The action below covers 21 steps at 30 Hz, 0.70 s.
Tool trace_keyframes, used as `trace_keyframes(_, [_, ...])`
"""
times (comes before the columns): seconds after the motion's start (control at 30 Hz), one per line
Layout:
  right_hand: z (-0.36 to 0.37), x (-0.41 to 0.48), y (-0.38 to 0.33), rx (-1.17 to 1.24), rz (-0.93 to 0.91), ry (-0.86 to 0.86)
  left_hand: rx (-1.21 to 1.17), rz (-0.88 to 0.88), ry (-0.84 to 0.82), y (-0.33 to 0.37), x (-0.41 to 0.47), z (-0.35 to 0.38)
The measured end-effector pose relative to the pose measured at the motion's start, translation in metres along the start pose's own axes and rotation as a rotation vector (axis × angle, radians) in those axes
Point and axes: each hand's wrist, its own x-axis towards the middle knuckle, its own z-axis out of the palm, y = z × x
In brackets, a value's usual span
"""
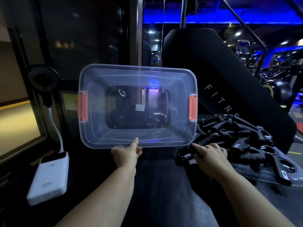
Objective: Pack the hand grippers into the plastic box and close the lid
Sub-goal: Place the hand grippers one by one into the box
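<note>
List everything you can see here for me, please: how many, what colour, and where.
plastic box: one, clear, empty, held up in the middle with its opening toward the camera
latches: two, orange, one on each short end of the box
hand grippers: a heap too tangled to count, black, right of the box
lid: one, clear, apparently lying under the heap
power bank: one, white, lower left
fan: one, black on a white neck, left
padded machine: one, black, behind the box
left hand: pinches the box's near rim
right hand: on the nearest hand gripper; hold unclear
</note>
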Motion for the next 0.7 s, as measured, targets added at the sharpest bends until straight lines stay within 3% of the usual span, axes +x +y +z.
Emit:
trace_keyframes(0.23, [-0.011,-0.004,-0.002,0.071,-0.117,0.030,0.014,-0.017,0.016,-0.001,0.004,-0.001])
trace_keyframes(0.43, [-0.007,-0.003,0.003,0.096,-0.342,0.347,0.023,0.000,0.017,-0.003,0.004,-0.001])
trace_keyframes(0.57, [-0.019,-0.007,-0.005,0.379,-0.392,0.453,0.024,-0.001,0.020,-0.004,0.006,-0.002])
trace_keyframes(0.7, [-0.026,-0.008,-0.029,0.757,-0.212,0.442,0.026,0.004,0.018,-0.005,0.006,-0.002])
